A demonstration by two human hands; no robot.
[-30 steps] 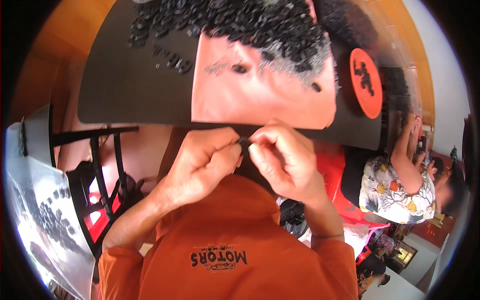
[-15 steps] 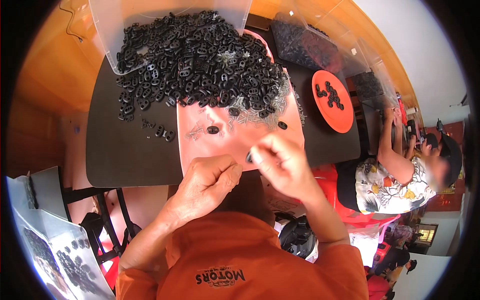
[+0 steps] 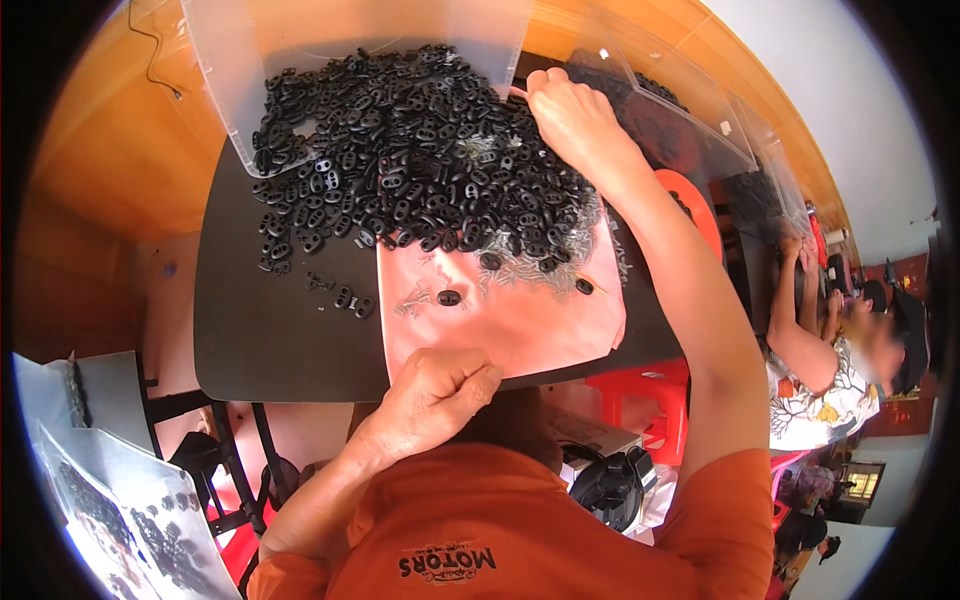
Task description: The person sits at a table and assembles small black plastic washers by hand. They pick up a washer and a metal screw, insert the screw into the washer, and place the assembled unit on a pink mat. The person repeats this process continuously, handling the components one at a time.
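Observation:
My left hand (image 3: 435,395) is curled into a fist just off the table's front edge; whatever its fingers hold is hidden. Stretched far across the table, my right hand (image 3: 572,112) has its fingers bent at the back right of the heap, near a clear bin; its fingertips and anything in them cannot be seen. The heap of black two-hole oval cord locks (image 3: 400,160) spills from a tipped clear tub (image 3: 225,100) onto a pink sheet (image 3: 500,335). Small silvery pieces, perhaps springs (image 3: 510,270), lie along its near edge. A single cord lock (image 3: 449,298) sits apart on the sheet.
A clear bin of dark parts (image 3: 680,140) stands at the back right. An orange plate (image 3: 700,205) is partly behind my right forearm. Red stools (image 3: 655,405) stand beyond the dark table (image 3: 270,350). Another person (image 3: 815,360) works at the right.
My right hand has swung from beside my left hand, where it pinched a black cord lock, up to the far side of the heap. My left hand stays closed. The view has shifted slightly.

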